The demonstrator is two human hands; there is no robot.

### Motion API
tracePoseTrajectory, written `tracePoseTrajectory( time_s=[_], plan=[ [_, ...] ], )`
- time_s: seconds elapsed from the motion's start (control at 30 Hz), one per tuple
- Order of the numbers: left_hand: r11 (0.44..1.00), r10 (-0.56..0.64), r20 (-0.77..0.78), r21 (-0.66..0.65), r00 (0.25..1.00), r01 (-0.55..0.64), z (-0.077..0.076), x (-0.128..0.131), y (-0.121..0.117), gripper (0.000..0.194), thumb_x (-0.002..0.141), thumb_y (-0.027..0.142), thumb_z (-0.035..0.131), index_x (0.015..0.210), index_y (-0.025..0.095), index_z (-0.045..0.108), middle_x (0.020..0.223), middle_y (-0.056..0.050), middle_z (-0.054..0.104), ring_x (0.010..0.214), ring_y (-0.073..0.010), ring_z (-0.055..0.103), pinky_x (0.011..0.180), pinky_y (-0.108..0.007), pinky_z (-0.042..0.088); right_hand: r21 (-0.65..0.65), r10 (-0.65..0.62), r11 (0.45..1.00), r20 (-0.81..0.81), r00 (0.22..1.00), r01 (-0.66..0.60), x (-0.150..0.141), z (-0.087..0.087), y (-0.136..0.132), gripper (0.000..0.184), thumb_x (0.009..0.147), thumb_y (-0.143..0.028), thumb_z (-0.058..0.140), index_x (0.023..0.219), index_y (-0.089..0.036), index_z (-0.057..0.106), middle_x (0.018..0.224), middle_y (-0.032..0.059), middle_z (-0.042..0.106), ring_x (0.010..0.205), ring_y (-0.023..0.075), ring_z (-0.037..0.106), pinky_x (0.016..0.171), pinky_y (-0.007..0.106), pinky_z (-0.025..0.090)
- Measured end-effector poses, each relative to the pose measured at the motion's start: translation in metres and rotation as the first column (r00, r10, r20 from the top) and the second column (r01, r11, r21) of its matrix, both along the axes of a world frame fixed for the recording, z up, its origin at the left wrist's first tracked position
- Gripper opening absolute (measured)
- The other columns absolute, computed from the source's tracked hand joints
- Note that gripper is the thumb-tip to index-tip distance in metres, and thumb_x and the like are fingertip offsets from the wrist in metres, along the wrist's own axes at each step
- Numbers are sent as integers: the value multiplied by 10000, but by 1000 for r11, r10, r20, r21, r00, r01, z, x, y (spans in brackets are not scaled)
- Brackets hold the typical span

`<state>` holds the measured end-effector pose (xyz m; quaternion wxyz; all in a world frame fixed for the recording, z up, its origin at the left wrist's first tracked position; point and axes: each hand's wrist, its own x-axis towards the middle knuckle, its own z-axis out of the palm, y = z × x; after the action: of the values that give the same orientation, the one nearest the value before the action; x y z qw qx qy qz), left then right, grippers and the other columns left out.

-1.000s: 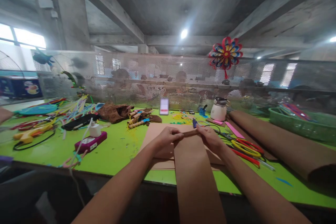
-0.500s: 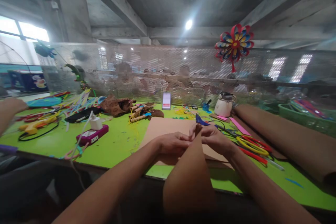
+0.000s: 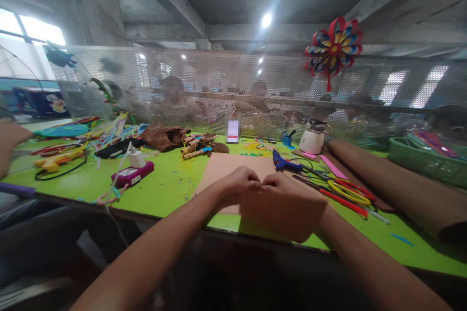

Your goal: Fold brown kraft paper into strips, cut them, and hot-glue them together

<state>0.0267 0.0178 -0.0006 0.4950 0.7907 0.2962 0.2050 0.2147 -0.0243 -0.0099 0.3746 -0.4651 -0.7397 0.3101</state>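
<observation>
My left hand [image 3: 241, 182] and my right hand [image 3: 279, 185] meet close together, fingers closed in a pinch on the upper edge of a brown paper sheet [image 3: 282, 216]. Broad side toward me, the sheet hangs below my hands over the table's front edge and partly covers my right hand and wrist. My fingertips are partly hidden. Under and behind my hands a flat tan sheet [image 3: 215, 172] lies on the green table [image 3: 171, 184]. Just beyond my right hand rests a blue glue gun [image 3: 286, 161].
Scissors with yellow and red handles [image 3: 350, 190] lie right of my hands, beside a long brown roll [image 3: 394, 180]. A white jug [image 3: 313, 137] and phone [image 3: 232, 131] stand behind. Leftward are a purple power strip [image 3: 133, 174], yellow glue gun [image 3: 54, 161] and another person's arm [image 3: 12, 143].
The brown sheet, seen folded or curled and hanging toward me before, is now turned broad side on and raised. My hands have turned inward, and the blue glue gun shows more fully.
</observation>
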Motion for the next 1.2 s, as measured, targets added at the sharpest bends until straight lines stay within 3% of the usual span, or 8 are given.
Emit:
tracePoseTrajectory(
  time_s=[0.17,0.23,0.33,0.5,0.73,1.2],
  plan=[
    [919,15,-181,391,983,58,-4,-2,12,176,739,265,611,778,118,699,691,-18,627,640,-125,492,583,-230,348,188,-67,982,290,955,12,0,-11,7,148,763,-268,614,705,-158,693,665,29,623,604,147,498,550,255,340],
    [865,28,-228,494,973,91,-6,-2,16,155,745,251,609,786,129,696,697,-17,633,636,-125,496,579,-228,341,278,-107,961,391,914,-6,1,-15,11,170,801,-268,584,725,-155,686,715,48,625,645,152,514,583,254,368],
    [808,46,-264,577,963,119,-9,-1,19,133,755,247,613,791,138,679,706,-18,621,634,-126,490,573,-224,333,306,-105,951,422,900,-33,3,-22,15,157,813,-256,583,745,-150,676,766,62,622,703,163,529,632,260,396],
    [783,65,-279,610,958,125,-11,0,20,76,748,210,599,763,144,633,701,-9,570,635,-124,459,558,-218,315,291,-61,954,426,903,-73,6,-24,16,95,806,-207,582,794,-159,663,792,52,621,735,166,543,659,260,410],
    [807,82,-283,582,956,102,-8,0,13,52,718,165,554,746,148,595,704,1,541,651,-123,430,571,-221,323,313,-57,945,443,895,-95,15,-23,11,91,813,-178,550,764,-164,625,780,37,599,700,149,523,635,250,390],
    [835,46,-264,539,963,108,-7,-10,5,222,609,69,471,791,157,564,772,-1,570,691,-139,455,577,-233,306,356,-49,923,480,876,-144,36,-25,2,124,845,-154,507,767,-160,603,829,62,581,765,172,527,689,277,394]
  ],
)
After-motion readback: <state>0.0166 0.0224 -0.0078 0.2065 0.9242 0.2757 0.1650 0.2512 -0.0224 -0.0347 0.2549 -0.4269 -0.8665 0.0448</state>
